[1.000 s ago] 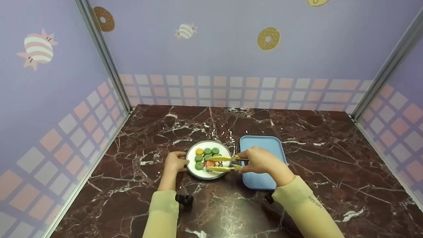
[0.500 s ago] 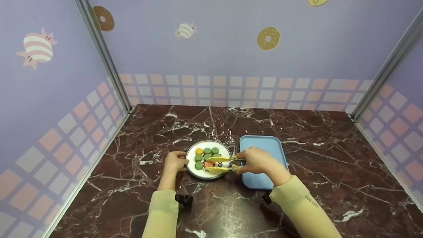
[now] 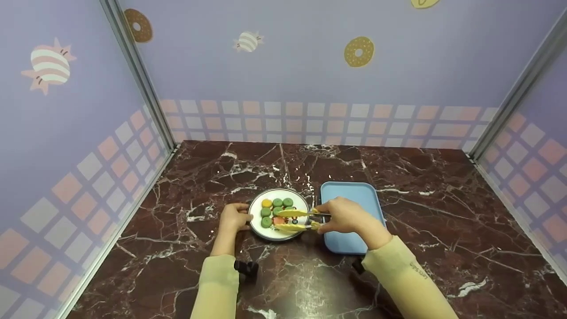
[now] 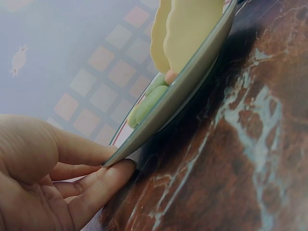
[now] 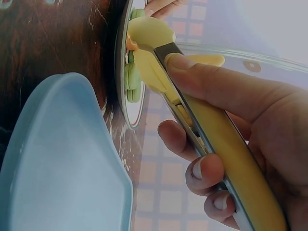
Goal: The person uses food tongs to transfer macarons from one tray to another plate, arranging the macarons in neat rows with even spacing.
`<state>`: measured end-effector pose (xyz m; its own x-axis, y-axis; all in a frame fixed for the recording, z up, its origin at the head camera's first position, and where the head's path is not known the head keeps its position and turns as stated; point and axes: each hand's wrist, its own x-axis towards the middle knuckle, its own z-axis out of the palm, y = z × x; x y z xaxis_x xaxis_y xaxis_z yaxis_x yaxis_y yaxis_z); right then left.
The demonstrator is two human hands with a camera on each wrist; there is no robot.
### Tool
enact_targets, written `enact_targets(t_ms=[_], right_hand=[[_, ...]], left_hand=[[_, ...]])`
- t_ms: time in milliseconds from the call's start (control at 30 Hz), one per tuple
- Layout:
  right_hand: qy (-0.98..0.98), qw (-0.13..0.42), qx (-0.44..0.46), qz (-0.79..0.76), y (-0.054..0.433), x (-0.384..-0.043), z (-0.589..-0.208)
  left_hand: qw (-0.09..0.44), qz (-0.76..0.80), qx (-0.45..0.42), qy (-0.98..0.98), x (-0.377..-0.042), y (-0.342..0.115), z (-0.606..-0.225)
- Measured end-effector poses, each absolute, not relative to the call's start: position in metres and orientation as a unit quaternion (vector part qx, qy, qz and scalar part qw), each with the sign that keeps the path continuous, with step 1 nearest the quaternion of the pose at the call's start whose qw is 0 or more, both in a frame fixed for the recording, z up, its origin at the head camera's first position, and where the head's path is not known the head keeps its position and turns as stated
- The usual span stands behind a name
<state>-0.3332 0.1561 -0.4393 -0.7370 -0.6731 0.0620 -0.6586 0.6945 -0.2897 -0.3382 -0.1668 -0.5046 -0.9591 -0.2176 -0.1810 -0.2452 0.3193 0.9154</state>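
A round white plate (image 3: 302, 204) with a dark rim holds several green macaron-like pieces (image 3: 266, 222), a yellow one (image 3: 266, 203) and an orange-pink one (image 3: 278, 220). My left hand (image 3: 235, 217) pinches the plate's left edge, thumb above and fingers below, as the left wrist view shows. In my right hand (image 3: 347, 215) I grip a pair of tongs (image 5: 219, 144) with yellow scalloped heads. Those heads reach over the plate from the right, on either side of the orange-pink piece. Whether they press on it, I cannot tell. A printed picture on the plate is partly covered.
A light blue tray (image 3: 354, 191) lies right of the plate, partly under my right hand and forearm. Dark red marbled tabletop (image 3: 425, 199) surrounds both. Patterned wall panels (image 3: 288, 66) stand at the back and both sides.
The tongs and the orange-pink piece have shifted slightly left, towards the green pieces. My left hand keeps its hold on the plate's edge.
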Motion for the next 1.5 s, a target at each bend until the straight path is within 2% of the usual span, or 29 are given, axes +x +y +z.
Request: enact_targets(t_ms=[533,833,1500], right_hand=[[0.917,0.036,-0.353,-0.183,0.201,-0.316,-0.428],[0.932,0.024,-0.316,-0.177,0.239,-0.302,-0.427],[0.954,0.064,-0.213,-0.202,0.321,-0.267,-0.421]], left_hand=[[0.010,0.559,-0.139,0.817,-0.337,-0.167,-0.504],[0.010,0.562,-0.139,0.815,-0.338,-0.166,-0.505],[0.020,0.556,-0.142,0.818,-0.337,-0.167,-0.503]])
